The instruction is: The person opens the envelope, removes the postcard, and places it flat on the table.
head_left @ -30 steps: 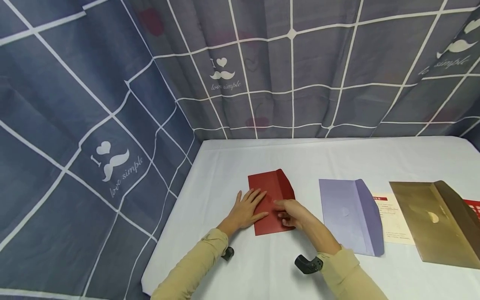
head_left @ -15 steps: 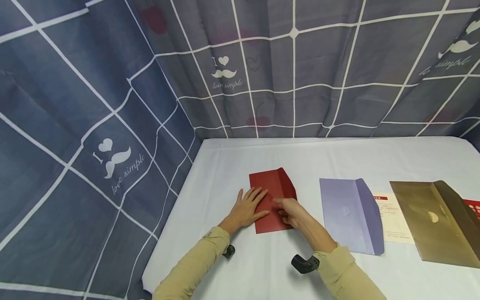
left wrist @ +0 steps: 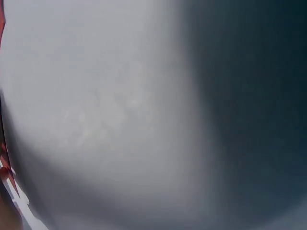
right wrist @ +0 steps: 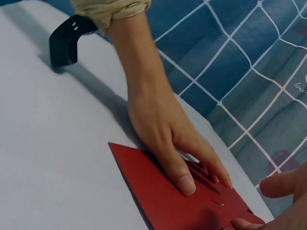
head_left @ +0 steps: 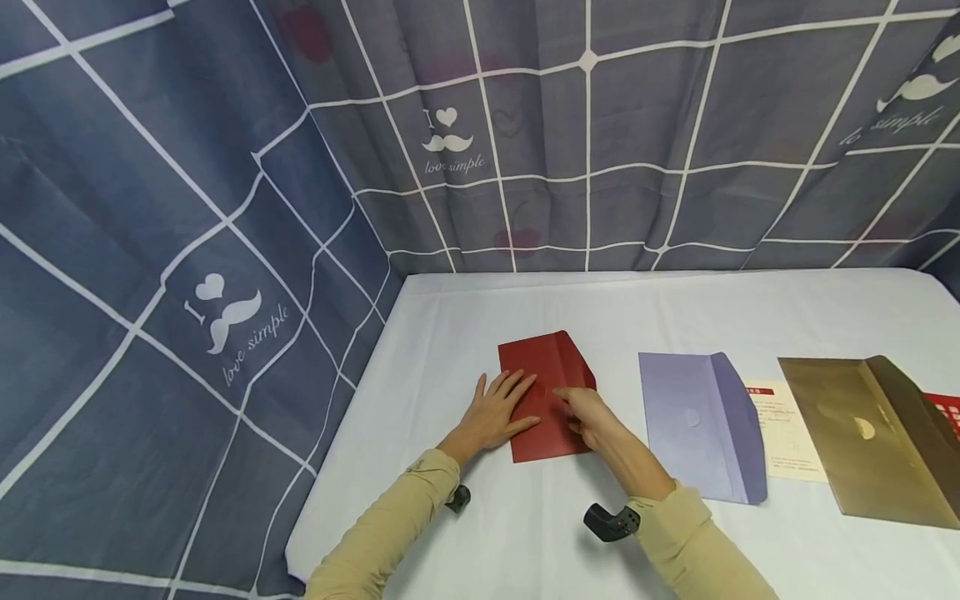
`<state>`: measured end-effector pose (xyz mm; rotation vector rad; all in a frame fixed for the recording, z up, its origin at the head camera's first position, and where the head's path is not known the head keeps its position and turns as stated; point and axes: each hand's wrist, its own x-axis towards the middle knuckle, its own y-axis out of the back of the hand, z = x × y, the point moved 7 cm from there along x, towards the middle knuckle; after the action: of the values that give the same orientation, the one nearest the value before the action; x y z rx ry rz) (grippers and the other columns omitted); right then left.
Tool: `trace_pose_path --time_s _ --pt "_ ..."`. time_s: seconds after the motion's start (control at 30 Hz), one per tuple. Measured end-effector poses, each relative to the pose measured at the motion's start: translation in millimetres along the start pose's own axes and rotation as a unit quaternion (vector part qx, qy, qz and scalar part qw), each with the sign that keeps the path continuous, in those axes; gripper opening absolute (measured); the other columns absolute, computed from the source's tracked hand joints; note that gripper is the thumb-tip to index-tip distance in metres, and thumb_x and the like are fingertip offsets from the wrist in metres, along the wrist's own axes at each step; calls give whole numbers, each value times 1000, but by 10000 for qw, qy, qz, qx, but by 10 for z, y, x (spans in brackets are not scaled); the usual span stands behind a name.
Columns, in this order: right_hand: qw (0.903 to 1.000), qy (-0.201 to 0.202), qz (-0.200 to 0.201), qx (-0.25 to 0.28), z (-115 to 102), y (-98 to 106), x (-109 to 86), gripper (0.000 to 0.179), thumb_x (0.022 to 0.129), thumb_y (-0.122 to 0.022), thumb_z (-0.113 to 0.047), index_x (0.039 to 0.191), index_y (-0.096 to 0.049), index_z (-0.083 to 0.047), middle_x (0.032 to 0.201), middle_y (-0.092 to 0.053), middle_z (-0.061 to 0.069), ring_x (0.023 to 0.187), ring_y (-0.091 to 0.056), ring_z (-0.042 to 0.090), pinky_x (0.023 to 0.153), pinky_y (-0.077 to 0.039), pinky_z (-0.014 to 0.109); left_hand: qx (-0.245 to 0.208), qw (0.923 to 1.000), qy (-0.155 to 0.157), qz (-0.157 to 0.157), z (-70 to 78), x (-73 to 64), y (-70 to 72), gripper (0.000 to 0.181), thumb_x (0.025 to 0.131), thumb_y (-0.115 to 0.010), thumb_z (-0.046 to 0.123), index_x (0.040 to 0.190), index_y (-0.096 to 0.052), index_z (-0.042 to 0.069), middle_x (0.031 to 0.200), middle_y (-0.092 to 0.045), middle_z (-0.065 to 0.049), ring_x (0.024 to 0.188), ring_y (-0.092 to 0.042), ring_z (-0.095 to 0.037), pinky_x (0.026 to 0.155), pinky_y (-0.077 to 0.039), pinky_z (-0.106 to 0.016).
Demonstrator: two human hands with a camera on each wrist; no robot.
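A red envelope (head_left: 536, 446) lies on the white table with its flap (head_left: 576, 362) opened out to the right. My left hand (head_left: 491, 412) rests on its left part, fingers spread; the right wrist view shows that thumb and fingers lying across the red paper (right wrist: 144, 175). Over the envelope's middle, my right hand (head_left: 592, 414) touches the paper with an extended index finger, its other fingers bent beneath and partly hidden. A small slit (right wrist: 219, 204) shows in the paper close to that fingertip. The left wrist view is mostly blurred table and a dark shape.
To the right lie a lilac envelope (head_left: 682, 454), a cream printed sheet (head_left: 787, 442) and a gold envelope (head_left: 862, 475), with a red printed piece (head_left: 947, 410) at the edge. Black wrist devices (head_left: 611, 523) hang below the sleeves. A grey-blue curtain (head_left: 540, 133) borders the white table (head_left: 480, 312).
My right hand has shifted slightly to the right on the red envelope, its index finger now reaching out more distinctly. The left hand stays in place; the view has tilted a little.
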<state>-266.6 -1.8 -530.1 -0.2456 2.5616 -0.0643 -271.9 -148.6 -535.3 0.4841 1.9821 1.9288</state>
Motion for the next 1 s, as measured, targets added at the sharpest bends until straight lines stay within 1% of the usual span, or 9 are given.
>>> trace_pose_path --time_s 0.13,0.23,0.4,0.53,0.67,0.7,0.8,0.9,1.0 --pt "9999 19 32 -156 -21 11 12 47 96 -49 -19 129 -41 13 121 -42 22 107 -42 32 84 -36 37 -11 10000 9 14 -24 7 6 73 93 -43 61 152 -26 23 152 -29 -4 138 -27 -26 109 -18 -55" --pt "9999 -7 72 -154 -15 24 29 49 95 -51 -20 129 -40 13 120 -43 23 104 -44 31 81 -35 35 -44 10000 -15 -19 -40 11 -3 73 93 -42 62 153 -24 23 153 -28 -3 138 -27 -25 109 -17 -55" --pt "9999 49 21 -140 11 30 61 46 94 -52 -21 126 -45 12 117 -46 20 99 -46 27 77 -35 32 -230 9997 -87 59 -49 6 11 72 94 -44 59 152 -26 21 153 -28 -4 137 -28 -26 108 -19 -56" --pt "9994 261 -189 80 35 34 88 47 97 -50 -18 133 -43 11 113 -51 17 94 -50 22 77 -40 30 -785 9965 290 68 -61 3 -3 69 96 -37 59 151 -28 20 153 -28 -3 139 -24 -27 109 -11 -58" --pt "9983 465 -247 254 57 72 99 48 98 -49 -16 138 -38 10 110 -54 14 90 -53 18 74 -44 27 -1352 9866 835 359 -11 36 10 71 95 -31 63 149 -32 17 150 -34 -6 138 -23 -31 107 -3 -62" --pt "9982 518 -241 195 63 81 95 49 98 -49 -16 138 -38 10 109 -53 14 90 -51 18 74 -43 27 -1345 9855 937 446 11 44 18 72 95 -31 64 149 -33 15 148 -35 -7 137 -25 -33 106 -4 -63" --pt "9966 759 -280 -128 71 92 67 52 98 -49 -18 140 -35 9 121 -50 21 98 -50 24 80 -42 30 -1243 9834 1217 519 74 59 45 72 94 -37 62 147 -36 14 147 -37 -9 136 -25 -36 105 -5 -65" --pt "9946 973 -186 -312 95 131 28 53 98 -50 -18 143 -33 6 127 -45 25 103 -47 28 83 -40 33 -1123 9836 1367 350 118 49 40 70 94 -42 59 148 -35 16 148 -36 -8 137 -23 -35 105 -7 -65" --pt "9932 1135 132 -231 133 220 -7 51 98 -50 -14 143 -34 3 120 -51 23 94 -50 24 78 -42 30 -1164 9832 1400 109 141 28 8 68 95 -42 58 149 -34 18 151 -32 -6 139 -20 -35 105 -8 -65"
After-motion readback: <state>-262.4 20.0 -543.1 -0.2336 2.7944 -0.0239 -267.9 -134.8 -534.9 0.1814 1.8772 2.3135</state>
